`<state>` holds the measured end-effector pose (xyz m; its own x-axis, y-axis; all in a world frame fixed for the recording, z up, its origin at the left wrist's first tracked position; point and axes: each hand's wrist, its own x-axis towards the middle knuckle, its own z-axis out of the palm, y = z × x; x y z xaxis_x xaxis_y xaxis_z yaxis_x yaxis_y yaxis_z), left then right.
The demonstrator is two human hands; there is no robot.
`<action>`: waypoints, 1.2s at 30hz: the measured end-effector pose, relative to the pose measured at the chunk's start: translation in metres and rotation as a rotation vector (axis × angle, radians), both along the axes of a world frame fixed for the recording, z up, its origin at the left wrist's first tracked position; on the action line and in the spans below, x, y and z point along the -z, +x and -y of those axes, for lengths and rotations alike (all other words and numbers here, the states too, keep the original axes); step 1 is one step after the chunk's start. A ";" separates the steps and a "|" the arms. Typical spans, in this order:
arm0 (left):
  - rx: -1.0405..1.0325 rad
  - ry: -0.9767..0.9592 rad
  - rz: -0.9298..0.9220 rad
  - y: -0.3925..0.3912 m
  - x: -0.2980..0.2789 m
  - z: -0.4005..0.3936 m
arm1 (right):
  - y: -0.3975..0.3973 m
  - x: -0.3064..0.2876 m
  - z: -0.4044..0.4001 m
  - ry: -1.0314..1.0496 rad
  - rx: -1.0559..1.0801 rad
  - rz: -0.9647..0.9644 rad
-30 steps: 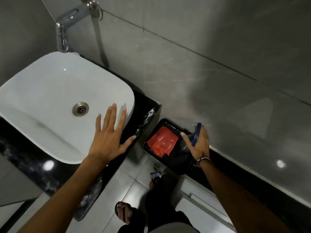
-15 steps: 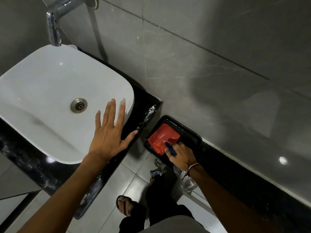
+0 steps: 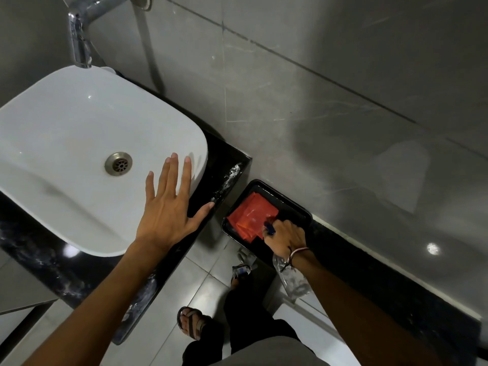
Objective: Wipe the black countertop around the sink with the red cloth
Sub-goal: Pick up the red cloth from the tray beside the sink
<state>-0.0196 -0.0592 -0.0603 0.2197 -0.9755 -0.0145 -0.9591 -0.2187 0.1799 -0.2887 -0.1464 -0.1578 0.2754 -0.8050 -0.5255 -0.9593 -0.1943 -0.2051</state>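
A folded red cloth (image 3: 250,215) lies in a black tray (image 3: 295,207) to the right of the black countertop (image 3: 227,159). My right hand (image 3: 285,236) rests over the tray's near corner, touching the cloth's edge. It is shut on a clear plastic bottle (image 3: 293,281) with a blue top, whose body trails under my wrist. My left hand (image 3: 169,212) is spread open over the right rim of the white sink (image 3: 66,143), thumb above the countertop's edge. White residue (image 3: 232,173) streaks the countertop's right end.
A chrome faucet (image 3: 79,43) stands behind the sink. Grey wall tiles rise at the back. A low black ledge (image 3: 396,281) runs along the wall on the right, carrying the tray. My sandalled foot (image 3: 192,323) stands on the grey floor tiles below.
My right hand has dropped from beside the tray's far corner down onto the tray, tipping the bottle so its body points back toward me. My left hand has stayed spread over the sink.
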 end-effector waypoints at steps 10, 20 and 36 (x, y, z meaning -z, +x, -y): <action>0.002 0.001 -0.016 0.000 -0.001 -0.001 | -0.016 -0.001 -0.005 -0.110 0.115 -0.050; 0.001 0.001 -0.011 -0.001 -0.002 -0.001 | -0.042 -0.011 0.021 -0.538 0.386 0.465; -0.006 0.000 0.024 -0.001 0.001 -0.003 | 0.009 0.026 -0.069 0.141 0.961 0.810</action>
